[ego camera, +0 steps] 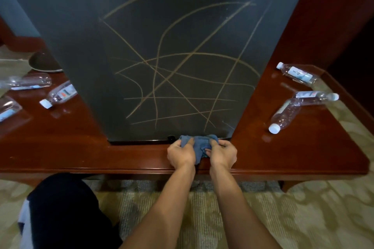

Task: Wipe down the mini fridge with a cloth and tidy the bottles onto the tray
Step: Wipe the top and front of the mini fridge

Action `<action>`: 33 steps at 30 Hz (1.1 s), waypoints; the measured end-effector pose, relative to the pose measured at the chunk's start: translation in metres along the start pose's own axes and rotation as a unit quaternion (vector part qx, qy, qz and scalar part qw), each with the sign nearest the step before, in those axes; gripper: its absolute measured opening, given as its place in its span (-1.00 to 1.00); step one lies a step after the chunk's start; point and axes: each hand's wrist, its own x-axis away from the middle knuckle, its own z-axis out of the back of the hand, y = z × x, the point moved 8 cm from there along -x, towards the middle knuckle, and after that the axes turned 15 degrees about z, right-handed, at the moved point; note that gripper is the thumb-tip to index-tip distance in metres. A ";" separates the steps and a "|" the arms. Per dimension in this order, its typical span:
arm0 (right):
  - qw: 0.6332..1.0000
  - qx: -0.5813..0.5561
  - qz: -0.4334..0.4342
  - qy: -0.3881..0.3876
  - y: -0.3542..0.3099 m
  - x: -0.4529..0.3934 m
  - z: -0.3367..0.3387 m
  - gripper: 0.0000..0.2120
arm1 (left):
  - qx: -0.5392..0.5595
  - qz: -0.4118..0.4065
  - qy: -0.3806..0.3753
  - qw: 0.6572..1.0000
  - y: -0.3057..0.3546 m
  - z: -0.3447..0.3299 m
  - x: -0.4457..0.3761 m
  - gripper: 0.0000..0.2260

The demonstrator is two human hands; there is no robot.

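Both hands gripped the blue cloth [199, 145] at the foot of the mini fridge [153, 50]: the left hand [180, 152] had its fingers curled round the cloth's left end, and the right hand [223, 153] pinched the bunched right end. The cloth sat against the bottom edge of the fridge door, just above the worktop [60, 147].

The job looked barely begun. Tan scribbled lines [172, 79] covered most of the dark door, with no wiped patch to be made out, so the wiping seemed to lie almost wholly ahead. None of the bottles had been tidied either. Three bottles on the left [58, 95] lay on their sides beside the fridge, one cut off by the picture's edge, and three bottles on the right [297, 74] lay likewise, two of them crossing each other. A dark round dish [43, 62] behind the left-hand bottles may have been the tray, though that could not be told for certain.

The worktop was glossy reddish-brown wood, reflecting the bottles. Below it lay a pale patterned carpet [303, 218], and the person's dark-clothed knee [66, 208] showed at lower left.
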 end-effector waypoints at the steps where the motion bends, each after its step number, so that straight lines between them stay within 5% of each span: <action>1: 1.000 0.001 0.000 0.011 -0.003 -0.002 0.004 -0.84 | 0.002 0.001 -0.008 1.000 0.001 -0.003 0.003 -0.82; 19: 0.998 -0.048 0.043 0.027 -0.051 -0.043 0.049 -0.89 | 0.054 0.011 -0.080 0.995 0.007 -0.059 0.061 -0.96; 27: 0.999 -0.007 0.026 -0.042 -0.032 -0.021 0.040 -0.92 | 0.000 0.027 -0.092 0.995 0.005 -0.037 0.051 -0.99; 33: 0.982 -0.064 0.036 -0.174 -0.057 0.032 -0.028 -0.92 | 0.051 -0.057 -0.001 0.997 0.044 0.038 0.032 -0.93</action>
